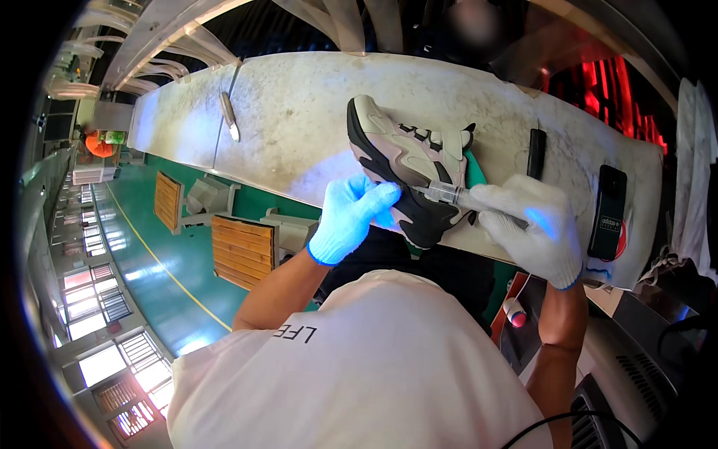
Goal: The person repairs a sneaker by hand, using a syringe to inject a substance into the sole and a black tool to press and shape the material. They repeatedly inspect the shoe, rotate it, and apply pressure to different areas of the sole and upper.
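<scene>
A beige and grey sneaker with a chunky black sole lies on its side at the table's near edge, toe pointing away. My left hand, in a white knit glove lit blue, pinches the sole edge between thumb and fingers. In my gloved right hand is a clear plastic syringe, its front end against the side of the shoe where upper and sole meet. The syringe's rear part is hidden by the fingers. Something green shows at the shoe's opening.
A light-handled knife lies far left on the long worn table. To the right are a black-handled tool and a black phone. Slatted wooden stools stand left below the table. A small white bottle sits below my right forearm.
</scene>
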A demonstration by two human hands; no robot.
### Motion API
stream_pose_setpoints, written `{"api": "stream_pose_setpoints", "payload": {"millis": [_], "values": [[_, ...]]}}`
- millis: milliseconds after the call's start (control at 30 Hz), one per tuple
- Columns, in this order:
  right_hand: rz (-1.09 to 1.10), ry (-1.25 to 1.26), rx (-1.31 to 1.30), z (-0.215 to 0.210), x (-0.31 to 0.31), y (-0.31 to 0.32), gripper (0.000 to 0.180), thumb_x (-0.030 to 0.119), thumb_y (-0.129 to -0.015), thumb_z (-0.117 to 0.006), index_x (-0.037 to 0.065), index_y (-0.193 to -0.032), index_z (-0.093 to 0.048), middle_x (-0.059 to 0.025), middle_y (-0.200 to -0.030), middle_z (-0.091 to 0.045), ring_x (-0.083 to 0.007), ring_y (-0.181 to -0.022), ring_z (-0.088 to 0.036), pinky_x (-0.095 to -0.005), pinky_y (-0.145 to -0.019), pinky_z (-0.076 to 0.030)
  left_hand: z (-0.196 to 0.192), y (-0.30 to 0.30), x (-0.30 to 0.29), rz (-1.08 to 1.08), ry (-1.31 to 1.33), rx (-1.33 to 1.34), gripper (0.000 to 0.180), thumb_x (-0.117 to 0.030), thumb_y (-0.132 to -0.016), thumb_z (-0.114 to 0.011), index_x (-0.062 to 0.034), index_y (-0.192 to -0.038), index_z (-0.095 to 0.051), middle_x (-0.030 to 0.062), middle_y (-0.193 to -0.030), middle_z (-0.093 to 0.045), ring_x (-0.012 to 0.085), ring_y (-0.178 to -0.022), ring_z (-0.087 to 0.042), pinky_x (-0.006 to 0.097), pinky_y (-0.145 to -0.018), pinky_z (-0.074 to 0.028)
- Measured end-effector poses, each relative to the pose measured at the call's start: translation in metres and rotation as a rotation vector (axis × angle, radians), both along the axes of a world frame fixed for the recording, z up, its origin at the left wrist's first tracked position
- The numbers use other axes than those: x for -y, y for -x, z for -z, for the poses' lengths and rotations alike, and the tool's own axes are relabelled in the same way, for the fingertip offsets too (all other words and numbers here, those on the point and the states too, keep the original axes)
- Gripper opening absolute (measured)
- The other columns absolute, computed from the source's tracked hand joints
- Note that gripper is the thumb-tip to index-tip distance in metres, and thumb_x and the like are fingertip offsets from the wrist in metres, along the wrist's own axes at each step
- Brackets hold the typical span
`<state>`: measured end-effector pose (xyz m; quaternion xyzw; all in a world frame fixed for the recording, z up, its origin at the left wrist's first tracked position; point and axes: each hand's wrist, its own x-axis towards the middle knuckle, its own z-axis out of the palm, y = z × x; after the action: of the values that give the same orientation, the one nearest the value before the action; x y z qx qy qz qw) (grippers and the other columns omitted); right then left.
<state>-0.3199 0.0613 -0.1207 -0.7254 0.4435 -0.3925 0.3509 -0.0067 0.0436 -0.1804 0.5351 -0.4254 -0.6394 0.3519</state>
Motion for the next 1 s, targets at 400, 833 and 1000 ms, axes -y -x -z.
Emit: {"api": "stream_pose_setpoints", "payload": {"millis": [400, 833, 1000], "values": [[-0.048, 0.233, -0.053, 0.027, 0.001, 0.008, 0.034, -0.003, -0.086, -0.083, 0.008, -0.119, -0.082, -0.0126, -0.087, -0.074, -0.0301, -0.071, -0.072, -0.0389, -0.061, -0.053, 0.007, -0.003, -0.001, -0.024, 0.002, -0.074, 0.024, -0.018, -0.102, -0.080, 0.0062, -0.105, -0.078, 0.0139, -0.085, -0.079, 0.0188, -0.070, -0.077, 0.033, -0.060, -0.066], [0.010, 0.064, -0.190, -0.025, -0.009, -0.005, 0.028, 0.005, -0.094, -0.080, 0.009, -0.121, -0.084, -0.0140, -0.083, -0.068, -0.0303, -0.070, -0.067, -0.0407, -0.064, -0.051, 0.007, 0.002, -0.001, -0.069, 0.006, -0.116, 0.028, -0.022, -0.101, -0.083, 0.0009, -0.087, -0.075, 0.0128, -0.076, -0.076, 0.0200, -0.060, -0.074, 0.033, -0.056, -0.063], [0.078, -0.046, -0.149, -0.025, -0.022, -0.009, 0.028, 0.005, -0.094, -0.081, 0.008, -0.122, -0.085, -0.0140, -0.081, -0.067, -0.0283, -0.068, -0.064, -0.0404, -0.063, -0.050, 0.005, 0.000, -0.001, -0.062, -0.014, -0.109, 0.029, -0.023, -0.101, -0.084, 0.0002, -0.086, -0.074, 0.0122, -0.075, -0.076, 0.0185, -0.061, -0.074, 0.032, -0.058, -0.061]]}}
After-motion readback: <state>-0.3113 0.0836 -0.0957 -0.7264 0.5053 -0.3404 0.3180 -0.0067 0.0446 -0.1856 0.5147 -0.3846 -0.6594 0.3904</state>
